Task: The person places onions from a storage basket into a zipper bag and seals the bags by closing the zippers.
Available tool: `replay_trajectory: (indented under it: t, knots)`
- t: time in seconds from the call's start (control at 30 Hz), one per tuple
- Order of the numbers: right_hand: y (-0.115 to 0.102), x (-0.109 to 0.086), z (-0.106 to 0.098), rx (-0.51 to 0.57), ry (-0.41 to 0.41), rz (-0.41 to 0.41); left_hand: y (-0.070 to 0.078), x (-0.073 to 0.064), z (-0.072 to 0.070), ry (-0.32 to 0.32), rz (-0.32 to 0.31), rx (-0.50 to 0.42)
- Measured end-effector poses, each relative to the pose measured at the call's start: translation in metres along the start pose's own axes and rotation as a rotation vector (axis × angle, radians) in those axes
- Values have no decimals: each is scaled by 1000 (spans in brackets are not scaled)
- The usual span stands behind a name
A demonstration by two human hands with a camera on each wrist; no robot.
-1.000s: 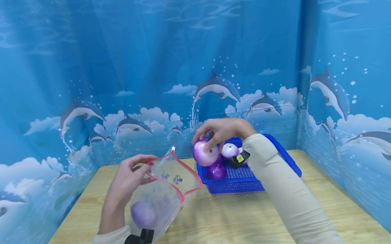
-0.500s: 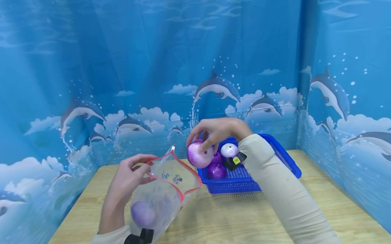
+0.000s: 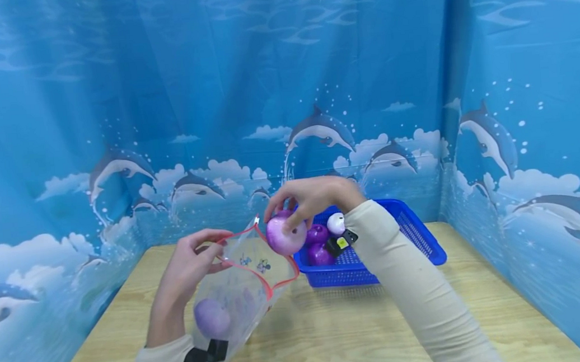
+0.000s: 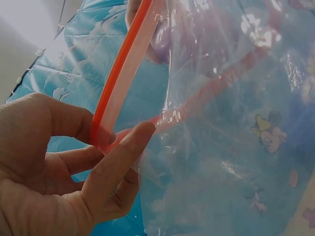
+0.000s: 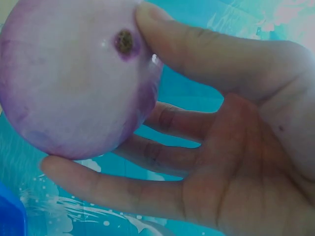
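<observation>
The pale purple onion (image 3: 278, 241), gripped in the wide-curved fingers of the right hand (image 3: 316, 195), is at the mouth of the clear bag (image 3: 235, 326), whose rim the near-closed fingers of the left hand (image 3: 189, 262) pinch; bagging seems under way, calling for a careful lowering past the red edge.

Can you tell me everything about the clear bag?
The clear bag looks like thin, shiny plastic, with printed cartoon figures, a red strip around its open mouth and a white piece at one corner. It slants, mouth near the blue basket. The left hand pinches the mouth's edge. Something round and purple shows inside. Whether the bag rests on the table is unclear.
</observation>
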State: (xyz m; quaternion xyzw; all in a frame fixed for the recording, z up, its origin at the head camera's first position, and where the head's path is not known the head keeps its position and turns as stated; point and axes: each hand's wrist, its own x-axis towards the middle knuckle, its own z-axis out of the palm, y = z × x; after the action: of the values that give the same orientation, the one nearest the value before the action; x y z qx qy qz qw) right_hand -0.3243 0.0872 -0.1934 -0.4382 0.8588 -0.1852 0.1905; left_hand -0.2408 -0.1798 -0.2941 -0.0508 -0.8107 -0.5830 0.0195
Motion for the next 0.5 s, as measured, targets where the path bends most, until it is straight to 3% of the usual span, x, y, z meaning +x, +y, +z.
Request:
replay_trajectory:
  t: [0.5]
  knots:
    - [-19,9,5,-4,-29,-34,2,0,0,-6,2,19]
